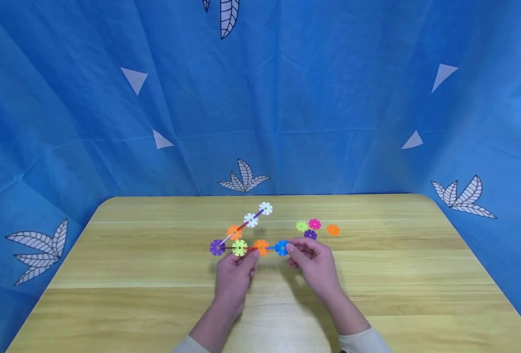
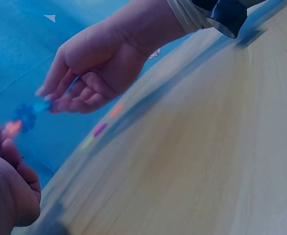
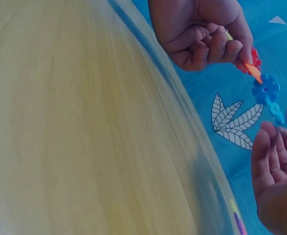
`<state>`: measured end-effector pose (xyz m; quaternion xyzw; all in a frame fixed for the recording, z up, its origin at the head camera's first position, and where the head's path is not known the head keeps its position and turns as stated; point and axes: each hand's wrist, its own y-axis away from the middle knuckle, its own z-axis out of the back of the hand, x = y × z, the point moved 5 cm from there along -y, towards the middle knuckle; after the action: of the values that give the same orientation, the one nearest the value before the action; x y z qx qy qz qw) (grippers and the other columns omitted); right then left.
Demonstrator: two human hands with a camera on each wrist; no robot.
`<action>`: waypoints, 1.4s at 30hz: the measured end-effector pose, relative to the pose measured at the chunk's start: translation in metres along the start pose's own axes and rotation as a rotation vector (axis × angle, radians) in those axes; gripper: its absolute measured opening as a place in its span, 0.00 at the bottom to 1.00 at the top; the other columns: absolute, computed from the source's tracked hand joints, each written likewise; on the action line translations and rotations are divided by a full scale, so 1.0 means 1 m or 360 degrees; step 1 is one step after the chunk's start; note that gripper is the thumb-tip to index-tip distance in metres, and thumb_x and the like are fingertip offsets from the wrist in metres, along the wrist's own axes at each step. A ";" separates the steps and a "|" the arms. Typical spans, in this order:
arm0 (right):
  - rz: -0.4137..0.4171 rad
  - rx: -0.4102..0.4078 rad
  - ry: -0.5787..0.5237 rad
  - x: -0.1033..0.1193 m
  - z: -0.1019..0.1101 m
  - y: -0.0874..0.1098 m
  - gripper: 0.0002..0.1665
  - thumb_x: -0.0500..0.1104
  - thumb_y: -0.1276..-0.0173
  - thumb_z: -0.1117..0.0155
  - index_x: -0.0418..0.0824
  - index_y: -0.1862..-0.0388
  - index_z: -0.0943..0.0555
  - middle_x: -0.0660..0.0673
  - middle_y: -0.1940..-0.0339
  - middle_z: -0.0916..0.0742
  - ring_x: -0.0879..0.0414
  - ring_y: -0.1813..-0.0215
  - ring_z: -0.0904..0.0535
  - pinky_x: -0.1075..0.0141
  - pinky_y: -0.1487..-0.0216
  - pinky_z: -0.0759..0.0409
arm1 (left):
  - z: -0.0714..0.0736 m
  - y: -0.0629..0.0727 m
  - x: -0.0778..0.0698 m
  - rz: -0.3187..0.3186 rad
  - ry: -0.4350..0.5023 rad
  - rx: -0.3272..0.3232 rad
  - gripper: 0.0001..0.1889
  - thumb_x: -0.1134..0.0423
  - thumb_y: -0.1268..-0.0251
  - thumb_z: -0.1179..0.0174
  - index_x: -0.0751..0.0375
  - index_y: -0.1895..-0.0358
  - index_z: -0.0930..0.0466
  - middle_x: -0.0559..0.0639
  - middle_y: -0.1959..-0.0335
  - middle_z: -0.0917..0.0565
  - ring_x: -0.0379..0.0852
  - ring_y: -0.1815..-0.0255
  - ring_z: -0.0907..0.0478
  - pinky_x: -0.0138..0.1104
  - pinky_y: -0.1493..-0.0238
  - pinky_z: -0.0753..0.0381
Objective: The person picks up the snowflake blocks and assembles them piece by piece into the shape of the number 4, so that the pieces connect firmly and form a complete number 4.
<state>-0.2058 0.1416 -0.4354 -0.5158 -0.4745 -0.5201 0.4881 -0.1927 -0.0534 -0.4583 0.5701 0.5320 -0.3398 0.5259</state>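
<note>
A bent chain of interlocking snowflake discs hangs above the table, with a purple disc (image 1: 217, 247) at its corner. One arm runs up through an orange disc (image 1: 234, 232) to white discs. The other runs right through a lime-green disc (image 1: 239, 247) and an orange disc (image 1: 261, 247) to a blue disc (image 1: 281, 247). My left hand (image 1: 235, 275) pinches the chain near that second orange disc. At the chain's right end, my right hand (image 1: 317, 264) pinches a light-blue disc (image 3: 275, 111) joined edgewise to the blue one; its fingers partly hide it in the head view.
Loose discs lie on the wooden table (image 1: 419, 274) beyond my right hand: lime green (image 1: 302, 226), pink (image 1: 315, 224), purple (image 1: 310, 235) and orange (image 1: 333, 230). A blue patterned curtain (image 1: 322, 98) hangs behind the table's far edge.
</note>
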 end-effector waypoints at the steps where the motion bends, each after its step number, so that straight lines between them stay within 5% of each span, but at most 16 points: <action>1: -0.0003 -0.0022 0.0008 0.000 0.002 -0.001 0.07 0.33 0.33 0.31 0.30 0.58 0.15 0.32 0.67 0.15 0.45 0.71 0.17 0.59 0.65 0.13 | 0.001 0.000 0.000 0.0000 0.0006 -0.0010 0.11 0.63 0.37 0.31 0.68 0.58 0.16 0.60 0.71 0.19 0.41 0.75 0.27 0.27 0.74 0.23; 7: -0.0055 -0.0203 0.0153 -0.007 0.024 -0.010 0.12 0.34 0.34 0.30 0.29 0.53 0.16 0.35 0.66 0.15 0.49 0.72 0.18 0.64 0.69 0.15 | 0.004 -0.001 -0.002 0.0014 0.0001 -0.0070 0.11 0.63 0.37 0.30 0.68 0.61 0.17 0.62 0.70 0.18 0.41 0.76 0.27 0.28 0.75 0.24; 14: -0.0091 -0.0320 0.0595 -0.013 0.043 -0.022 0.20 0.40 0.40 0.24 0.36 0.49 0.16 0.42 0.67 0.17 0.53 0.72 0.21 0.68 0.77 0.22 | 0.004 -0.001 -0.003 0.0023 -0.0033 -0.0106 0.11 0.61 0.38 0.30 0.67 0.61 0.17 0.61 0.69 0.18 0.41 0.75 0.27 0.28 0.76 0.24; 27: -0.0063 -0.0334 0.0890 -0.025 0.051 -0.036 0.25 0.42 0.44 0.21 0.39 0.48 0.15 0.47 0.75 0.20 0.53 0.71 0.27 0.61 0.67 0.26 | 0.004 -0.002 -0.005 0.0006 0.0007 -0.0099 0.11 0.62 0.37 0.30 0.68 0.61 0.17 0.59 0.71 0.19 0.40 0.76 0.28 0.27 0.77 0.25; 42: -0.0095 -0.0290 0.1110 -0.031 0.046 -0.040 0.21 0.44 0.41 0.24 0.40 0.48 0.13 0.49 0.80 0.24 0.54 0.75 0.32 0.63 0.75 0.36 | 0.005 -0.002 -0.007 0.0006 0.0015 -0.0087 0.12 0.63 0.37 0.31 0.70 0.58 0.17 0.58 0.70 0.20 0.40 0.76 0.28 0.27 0.77 0.26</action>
<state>-0.2430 0.1906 -0.4649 -0.3347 -0.2460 -0.7190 0.5573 -0.1956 -0.0600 -0.4530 0.5580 0.5425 -0.3215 0.5395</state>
